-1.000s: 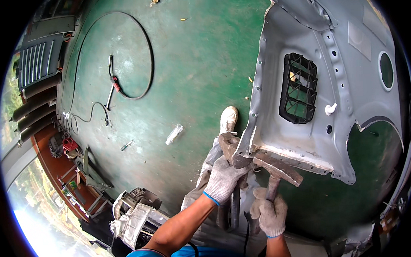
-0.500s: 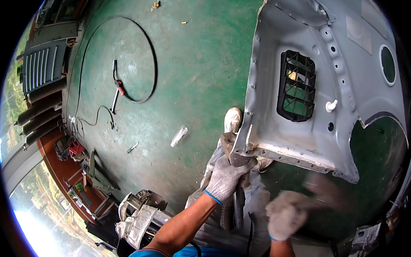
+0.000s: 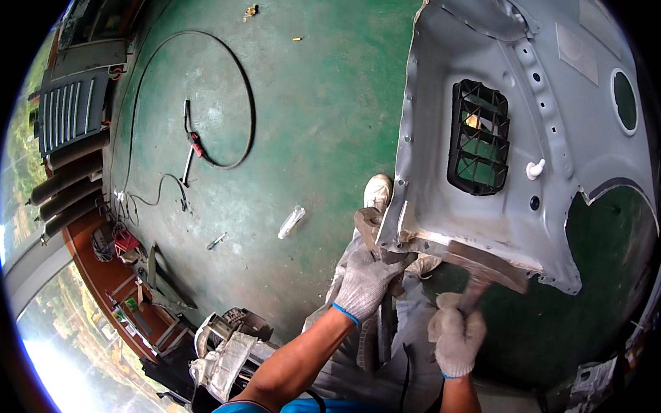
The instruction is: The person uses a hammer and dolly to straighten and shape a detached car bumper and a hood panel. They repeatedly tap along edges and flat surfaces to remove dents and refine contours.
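Observation:
A large grey sheet-metal car body panel point(image 3: 426, 130) rises on the right, with a bent flange along its lower edge. My left hand point(image 3: 367, 284), in a white knit glove with a blue cuff, is closed around a worn, dark metal block point(image 3: 369, 225) at the panel's near left corner. Part of the block is hidden behind the flange and my fingers. In my right hand point(image 3: 457, 334), gloved too, is a hammer point(image 3: 487, 265). Its motion-blurred head lies over the lower flange, right of the corner; whether it touches the metal, I cannot tell.
A black grille point(image 3: 478, 137) fills an opening in the panel. On the green floor point(image 3: 319, 98) lie a welding torch point(image 3: 194, 142) with a looped cable, a clear plastic bottle point(image 3: 292, 222) and small scraps. Gas cylinders point(image 3: 67, 179) and a cluttered shelf point(image 3: 122, 276) stand at left.
The hammer has swung left, from out beside the panel to its lower flange, and my right wrist has turned. My left hand and the metal block stay at the corner.

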Demonstrator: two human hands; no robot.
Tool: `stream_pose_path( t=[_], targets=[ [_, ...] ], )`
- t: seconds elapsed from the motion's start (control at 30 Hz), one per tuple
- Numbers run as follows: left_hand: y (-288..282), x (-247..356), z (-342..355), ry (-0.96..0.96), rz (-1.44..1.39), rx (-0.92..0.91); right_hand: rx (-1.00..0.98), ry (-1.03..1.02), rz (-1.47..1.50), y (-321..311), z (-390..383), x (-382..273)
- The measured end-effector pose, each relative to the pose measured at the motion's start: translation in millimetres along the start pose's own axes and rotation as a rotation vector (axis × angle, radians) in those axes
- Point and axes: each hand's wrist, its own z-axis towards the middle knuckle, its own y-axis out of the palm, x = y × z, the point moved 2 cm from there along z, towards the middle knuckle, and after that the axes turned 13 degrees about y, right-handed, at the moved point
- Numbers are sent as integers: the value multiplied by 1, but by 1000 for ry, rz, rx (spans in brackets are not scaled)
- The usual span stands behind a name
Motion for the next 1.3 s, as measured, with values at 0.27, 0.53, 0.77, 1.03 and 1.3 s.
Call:
stream_pose_path(
  t=[0.27, 0.53, 0.77, 1.03, 1.3],
  targets=[
    [-1, 3, -3, 21, -107, 123, -74, -246, -537, 7, 23, 29],
    [-5, 7, -4, -11, -19, 34, -59, 113, 8, 7, 8, 8],
    [-4, 14, -7, -38, -121, 65, -114, -267, 390, 12, -1, 14],
    [-21, 22, 7, 112, 8, 55, -83, 115, -109, 20, 8, 21],
    [-28, 28, 10, 37, 58, 4, -63, 0, -255, 18, 11, 22]
  ],
)
